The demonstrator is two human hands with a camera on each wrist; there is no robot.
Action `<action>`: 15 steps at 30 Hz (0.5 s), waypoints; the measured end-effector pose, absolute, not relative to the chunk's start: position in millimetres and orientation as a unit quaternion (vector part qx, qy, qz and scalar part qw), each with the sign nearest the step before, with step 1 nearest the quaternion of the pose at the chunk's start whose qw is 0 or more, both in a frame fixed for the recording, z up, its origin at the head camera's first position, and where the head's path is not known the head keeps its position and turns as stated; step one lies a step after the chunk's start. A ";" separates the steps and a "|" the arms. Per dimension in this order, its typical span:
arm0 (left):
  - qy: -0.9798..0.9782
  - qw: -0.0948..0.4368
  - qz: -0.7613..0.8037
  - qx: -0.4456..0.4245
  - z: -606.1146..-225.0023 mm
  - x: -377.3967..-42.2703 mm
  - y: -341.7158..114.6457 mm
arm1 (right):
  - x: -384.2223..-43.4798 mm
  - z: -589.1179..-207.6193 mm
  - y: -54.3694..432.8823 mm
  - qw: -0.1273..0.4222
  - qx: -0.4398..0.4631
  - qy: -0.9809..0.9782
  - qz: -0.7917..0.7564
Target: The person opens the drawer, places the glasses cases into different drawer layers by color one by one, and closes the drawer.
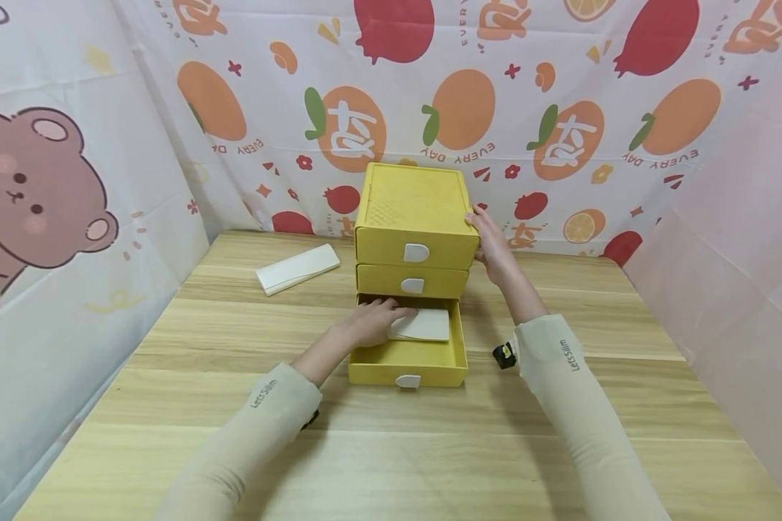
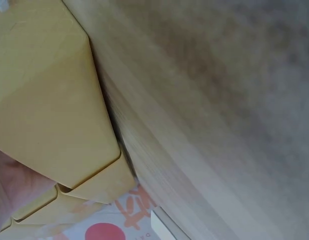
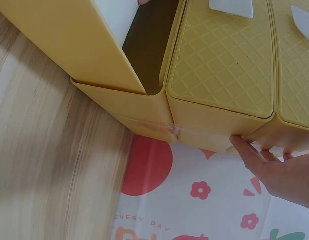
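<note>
A yellow drawer cabinet (image 1: 413, 199) stands at the back of the table, its bottom drawer (image 1: 407, 375) pulled out and the two drawers above it closed. In that drawer is a white, flat, flapped case (image 1: 430, 325), shaped like a glasses case. My left hand (image 1: 373, 323) reaches in and holds the case at its left end; the thumb is hidden. On the cabinet's upper right side rests my right hand (image 1: 493, 242), its fingertips (image 3: 239, 142) against the yellow wall in the right wrist view. The left wrist view shows mainly the drawer's outer side (image 2: 59, 115).
A second white case (image 1: 298, 269) lies on the wooden table (image 1: 234, 347) to the left of the cabinet. Behind stands a fruit-print curtain (image 1: 404, 94); more cloth hangs along both sides. White tabs (image 1: 415, 252) mark the drawer fronts.
</note>
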State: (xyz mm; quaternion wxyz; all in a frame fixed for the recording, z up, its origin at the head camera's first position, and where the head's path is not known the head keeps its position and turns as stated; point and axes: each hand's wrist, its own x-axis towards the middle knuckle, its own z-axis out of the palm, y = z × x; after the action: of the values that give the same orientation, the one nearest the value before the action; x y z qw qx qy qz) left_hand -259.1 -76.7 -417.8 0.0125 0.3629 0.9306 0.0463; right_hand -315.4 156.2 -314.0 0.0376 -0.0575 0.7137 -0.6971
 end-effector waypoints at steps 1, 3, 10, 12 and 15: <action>0.930 0.009 0.046 0.365 -418.3 -259.4 -76.6 | -315.2 -314.0 156.3 0.037 -0.058 0.714 -0.697; 0.928 0.001 0.045 0.369 -418.7 -259.5 -76.1 | -315.5 -314.2 156.6 0.037 -0.059 0.714 -0.696; 0.918 -0.083 0.020 0.388 -419.3 -259.4 -72.2 | -315.9 -314.3 157.5 0.038 -0.066 0.713 -0.697; 0.912 -0.106 0.017 0.395 -419.7 -258.8 -71.0 | -315.8 -314.1 157.7 0.037 -0.065 0.714 -0.697; 0.905 -0.134 0.016 0.404 -419.9 -257.8 -69.7 | -316.1 -314.0 157.9 0.034 -0.063 0.714 -0.696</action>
State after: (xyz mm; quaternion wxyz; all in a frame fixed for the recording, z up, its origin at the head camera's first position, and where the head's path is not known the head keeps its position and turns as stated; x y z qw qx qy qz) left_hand -257.8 -69.7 -419.9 -0.1339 0.4039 0.9048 0.0156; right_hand -316.1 157.9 -314.0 0.0341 -0.0626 0.7142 -0.6963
